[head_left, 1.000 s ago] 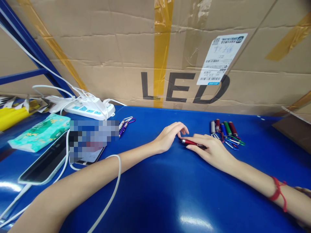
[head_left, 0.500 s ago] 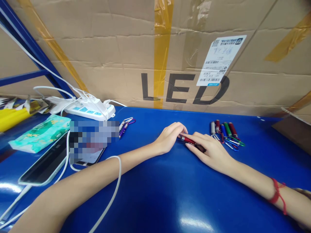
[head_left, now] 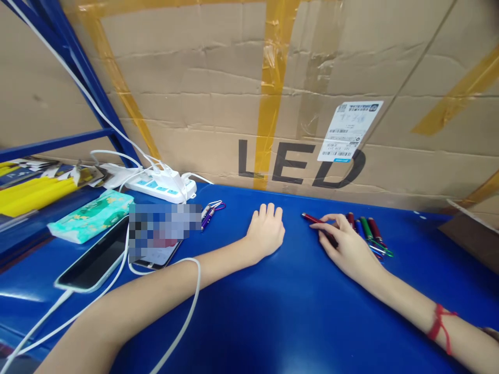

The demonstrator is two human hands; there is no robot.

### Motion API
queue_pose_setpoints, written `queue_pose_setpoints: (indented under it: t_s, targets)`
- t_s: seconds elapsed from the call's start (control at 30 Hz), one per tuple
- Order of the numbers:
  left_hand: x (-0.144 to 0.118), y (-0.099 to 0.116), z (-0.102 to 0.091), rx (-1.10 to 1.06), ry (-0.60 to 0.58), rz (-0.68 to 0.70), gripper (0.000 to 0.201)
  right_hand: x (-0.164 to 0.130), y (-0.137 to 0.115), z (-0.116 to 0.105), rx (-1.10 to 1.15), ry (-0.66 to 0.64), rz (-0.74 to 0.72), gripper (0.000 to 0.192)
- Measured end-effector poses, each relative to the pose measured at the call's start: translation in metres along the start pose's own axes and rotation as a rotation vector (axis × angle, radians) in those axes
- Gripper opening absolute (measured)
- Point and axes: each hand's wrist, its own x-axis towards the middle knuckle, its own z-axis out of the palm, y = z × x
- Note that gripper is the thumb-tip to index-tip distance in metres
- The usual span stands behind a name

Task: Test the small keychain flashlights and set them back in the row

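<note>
A red pen light [head_left: 317,223] is pinched loosely in the right hand [head_left: 345,246] near the table's [head_left: 273,311] back edge, while the left hand [head_left: 267,231] lies flat and empty, so the neighbouring row of pen lights [head_left: 370,231] could be knocked.

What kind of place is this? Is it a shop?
Probably a packing bench in a storeroom, not a shop: a big taped cardboard box with a shipping label, blue shelf racking, and a row of keychain flashlights by the right hand.
</note>
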Motion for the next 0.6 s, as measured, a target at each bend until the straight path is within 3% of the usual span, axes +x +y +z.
queue_pose_setpoints:
  t_s: [0.17, 0.3, 0.43, 0.6]
  targets:
    - [0.003, -0.004, -0.015, 0.274, -0.032, -0.222, 0.021, -0.002, -0.002, 0.004, -0.402, 0.067, 0.016, 0.04]
    - [0.009, -0.013, -0.033, 0.451, -0.072, -0.521, 0.026, -0.003, -0.009, -0.001, -0.635, 0.076, 0.019, 0.046]
    - [0.012, -0.018, -0.043, 0.581, -0.171, -0.773, 0.036, -0.002, -0.014, -0.005, -0.661, 0.085, -0.034, 0.044]
    - [0.013, -0.02, -0.042, 0.652, -0.271, -0.84, 0.04, 0.0, -0.017, -0.008, -0.584, 0.116, -0.086, 0.039]
